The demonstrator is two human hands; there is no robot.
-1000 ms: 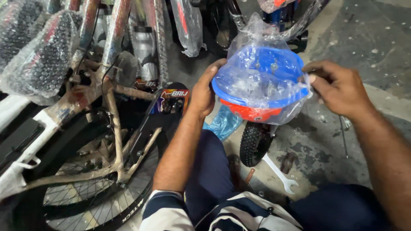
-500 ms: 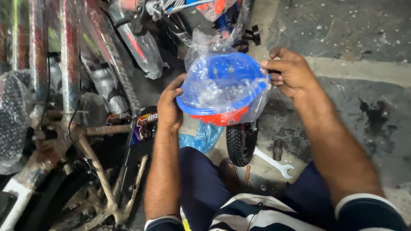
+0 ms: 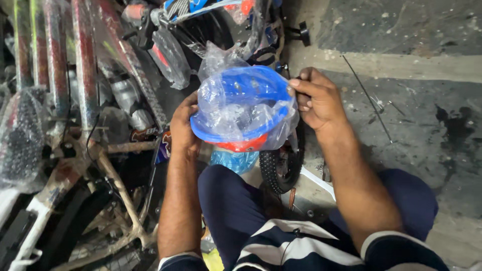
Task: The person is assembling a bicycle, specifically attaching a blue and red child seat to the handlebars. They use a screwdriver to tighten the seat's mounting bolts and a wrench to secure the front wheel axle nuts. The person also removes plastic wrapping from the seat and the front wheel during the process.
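A blue and red plastic basket [image 3: 240,113], wrapped in a clear plastic bag, is held up between both hands. My left hand [image 3: 183,125] grips its left rim. On the right rim, my right hand [image 3: 316,98] pinches the bag and the edge with its fingertips. Under the basket sits a small knobbly black wheel [image 3: 281,163] and a bit of blue plastic wrap [image 3: 233,160]. My knees in dark blue trousers are below.
Wrapped bicycle frames [image 3: 85,75] and wheels crowd the left side. A child's bicycle [image 3: 221,20] in plastic stands behind the basket. A white wrench [image 3: 319,183] lies by the small wheel. A thin metal spoke [image 3: 366,98] rests on the stained concrete floor on the right.
The basket has stayed between both hands while the view shifted and drew closer. My right hand's fingers have closed further onto the right rim.
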